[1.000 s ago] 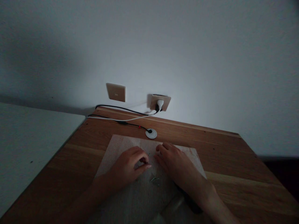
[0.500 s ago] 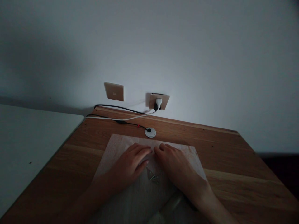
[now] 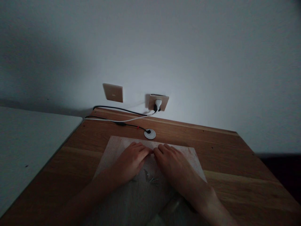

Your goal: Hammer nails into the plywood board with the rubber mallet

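Over the far half of a pale board (image 3: 117,146), my left hand (image 3: 134,158) and my right hand (image 3: 169,160) come together. Their fingers are curled and closed, and the fingertips meet between them. Whatever they pinch, if anything, is too small and dark to make out. Just below the hands, several thin metal pieces that look like nails (image 3: 151,179) lie loose on the board. Beside my right forearm a long pale shape like a tool handle (image 3: 172,204) rests slantwise, its near end lost in shadow.
The board lies on a wooden desktop (image 3: 231,166) against a white wall. Behind it are a round cable grommet (image 3: 150,134), black and white cables (image 3: 117,120), and a wall socket (image 3: 164,102) with plugs in it. A white surface (image 3: 28,150) borders the desk at left.
My left thumb has drawn in toward the left fingertips, and both hands' fingertips are now closer together. More of the metal pieces show beside my left hand. The view has shifted slightly.
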`<state>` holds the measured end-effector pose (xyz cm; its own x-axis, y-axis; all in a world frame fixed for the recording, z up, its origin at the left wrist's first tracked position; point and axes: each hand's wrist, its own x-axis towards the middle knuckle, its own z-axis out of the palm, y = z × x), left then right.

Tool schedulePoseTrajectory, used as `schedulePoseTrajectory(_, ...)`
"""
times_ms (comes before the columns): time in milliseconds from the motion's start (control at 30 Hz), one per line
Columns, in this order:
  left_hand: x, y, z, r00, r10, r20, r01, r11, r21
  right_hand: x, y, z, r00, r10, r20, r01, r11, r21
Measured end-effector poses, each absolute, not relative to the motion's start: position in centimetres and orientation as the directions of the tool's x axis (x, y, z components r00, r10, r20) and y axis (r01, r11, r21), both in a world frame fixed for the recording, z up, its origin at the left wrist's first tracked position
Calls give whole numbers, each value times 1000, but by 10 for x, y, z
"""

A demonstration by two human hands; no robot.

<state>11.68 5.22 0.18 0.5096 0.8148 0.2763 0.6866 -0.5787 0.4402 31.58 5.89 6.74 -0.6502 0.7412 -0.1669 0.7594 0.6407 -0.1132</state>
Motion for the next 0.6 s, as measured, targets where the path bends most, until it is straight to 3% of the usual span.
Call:
schedulePoseTrajectory(267,112,62,4,513,808,288,636,-584,505,329,44,89,-812,540,-222,569,645,-510)
schedulePoseTrajectory(600,108,67,-3,519,785,337,558,-610,563,330,48,88,-766,594,-247,619,577,-533)
